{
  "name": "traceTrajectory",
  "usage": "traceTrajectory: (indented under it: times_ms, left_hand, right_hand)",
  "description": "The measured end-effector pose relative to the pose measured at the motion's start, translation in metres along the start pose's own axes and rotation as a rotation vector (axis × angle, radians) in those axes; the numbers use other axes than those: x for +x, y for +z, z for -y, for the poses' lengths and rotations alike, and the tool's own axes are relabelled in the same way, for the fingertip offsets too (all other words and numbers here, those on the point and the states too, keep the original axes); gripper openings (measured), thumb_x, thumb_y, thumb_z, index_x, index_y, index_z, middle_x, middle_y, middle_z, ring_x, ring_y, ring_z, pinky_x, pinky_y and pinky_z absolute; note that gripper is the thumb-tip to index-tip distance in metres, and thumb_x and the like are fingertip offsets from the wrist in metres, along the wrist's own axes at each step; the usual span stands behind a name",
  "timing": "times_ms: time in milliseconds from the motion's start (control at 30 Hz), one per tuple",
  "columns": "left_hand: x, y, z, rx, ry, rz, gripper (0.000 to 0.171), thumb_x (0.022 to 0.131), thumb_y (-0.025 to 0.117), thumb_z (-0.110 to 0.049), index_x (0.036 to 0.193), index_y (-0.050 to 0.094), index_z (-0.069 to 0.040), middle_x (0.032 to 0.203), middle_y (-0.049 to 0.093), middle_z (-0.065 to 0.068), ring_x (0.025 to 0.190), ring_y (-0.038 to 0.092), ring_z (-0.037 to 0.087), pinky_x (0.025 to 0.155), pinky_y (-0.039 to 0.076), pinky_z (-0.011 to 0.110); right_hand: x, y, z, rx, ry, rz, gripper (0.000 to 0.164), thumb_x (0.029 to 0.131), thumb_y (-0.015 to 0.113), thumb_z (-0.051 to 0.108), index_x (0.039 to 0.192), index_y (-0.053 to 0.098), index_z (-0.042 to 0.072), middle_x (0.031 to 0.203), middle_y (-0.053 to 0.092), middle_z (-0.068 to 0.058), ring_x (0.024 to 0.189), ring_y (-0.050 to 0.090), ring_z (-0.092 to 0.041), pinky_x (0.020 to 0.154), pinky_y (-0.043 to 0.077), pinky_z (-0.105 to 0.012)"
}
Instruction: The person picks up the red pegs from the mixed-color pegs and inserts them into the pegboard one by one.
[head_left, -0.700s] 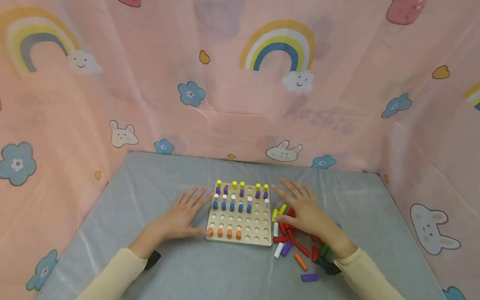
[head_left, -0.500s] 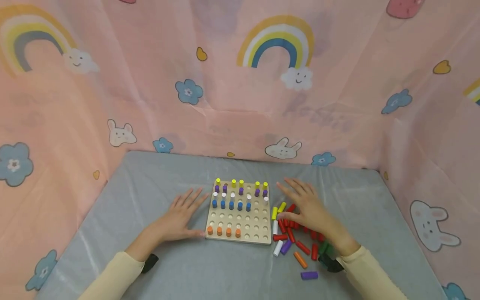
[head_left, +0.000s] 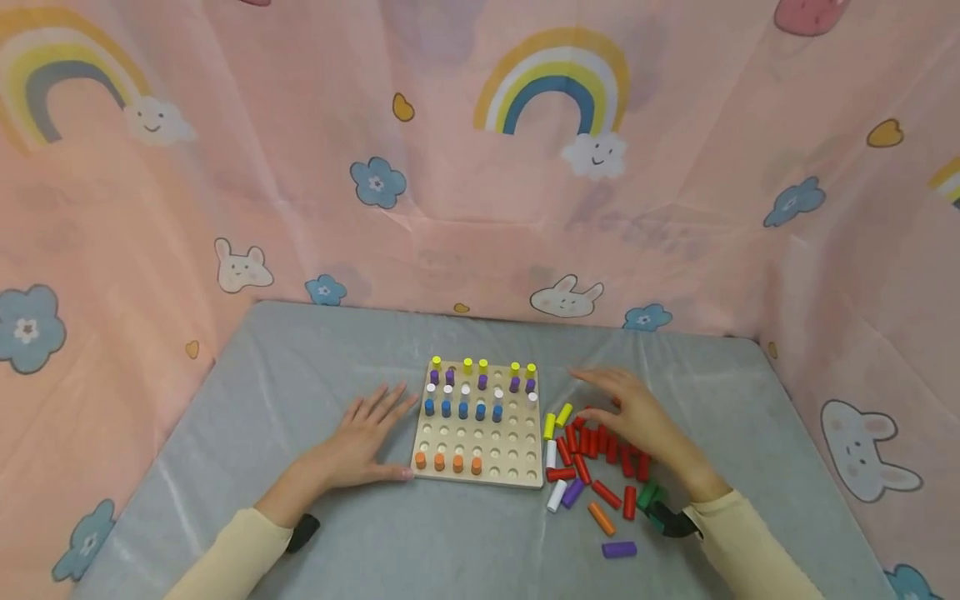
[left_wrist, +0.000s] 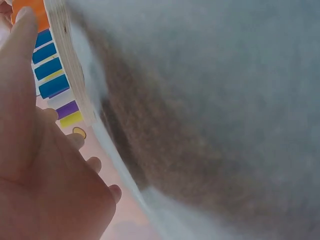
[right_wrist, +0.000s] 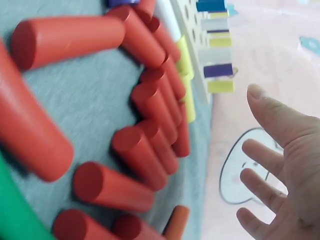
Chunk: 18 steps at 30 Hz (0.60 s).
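A wooden pegboard (head_left: 487, 481) bears upright pegs in rows of yellow, purple, white, blue (head_left: 462, 410) and orange (head_left: 457, 463). My left hand (head_left: 356, 446) lies with spread fingers along its left side, fingertips and thumb right at the edge. In the left wrist view that thumb overlaps an orange peg (left_wrist: 41, 20) near the board's corner. To the right of the board, my right hand (head_left: 637, 417) hovers over loose red pegs (head_left: 628, 502). Its fingers are loosely bent and the right wrist view shows nothing between them.
Around the red pegs lie loose yellow (head_left: 565, 414), white (head_left: 557, 496), purple (head_left: 618, 550), orange (head_left: 602, 518) and green pegs (head_left: 647, 495). A grey cloth (head_left: 360, 342) covers the table. Pink printed curtains (head_left: 442, 250) rise behind it and at both sides.
My right hand has drawn away to the right from the board, its fingers less spread, uncovering more red pegs. My left hand has stayed nearly in place. The pegs in the board look the same.
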<state>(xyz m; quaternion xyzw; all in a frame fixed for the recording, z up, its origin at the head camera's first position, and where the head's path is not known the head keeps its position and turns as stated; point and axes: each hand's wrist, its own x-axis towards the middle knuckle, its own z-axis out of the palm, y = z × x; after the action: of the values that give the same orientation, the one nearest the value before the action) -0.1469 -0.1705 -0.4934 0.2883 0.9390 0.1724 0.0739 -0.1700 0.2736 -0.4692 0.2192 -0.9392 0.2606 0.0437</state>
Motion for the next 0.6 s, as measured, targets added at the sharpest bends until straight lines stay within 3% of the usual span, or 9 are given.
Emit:
traceTrajectory:
  times_ms: [267, 600]
  left_hand:
    - [0.001, 0.01, 0.002, -0.021, -0.019, 0.026, 0.107, 0.08, 0.067, -0.068, 0.16, 0.018, -0.018, 0.168, 0.01, 0.012, 0.154, 0.01, 0.043, 0.118, 0.013, 0.069]
    - [0.0, 0.01, -0.001, -0.027, -0.044, 0.075, 0.101, 0.084, 0.065, -0.065, 0.16, 0.018, -0.018, 0.168, 0.011, 0.013, 0.154, 0.01, 0.043, 0.119, 0.012, 0.068]
  right_hand:
    - [-0.006, 0.003, -0.016, 0.05, 0.059, 0.029, 0.051, 0.083, 0.08, 0.02, 0.132, 0.064, 0.016, 0.132, 0.065, -0.009, 0.124, 0.054, -0.032, 0.102, 0.046, -0.057]
    - [-0.008, 0.01, -0.021, 0.07, 0.05, 0.048, 0.039, 0.083, 0.08, 0.019, 0.121, 0.071, 0.015, 0.122, 0.071, -0.005, 0.116, 0.059, -0.028, 0.1, 0.048, -0.053]
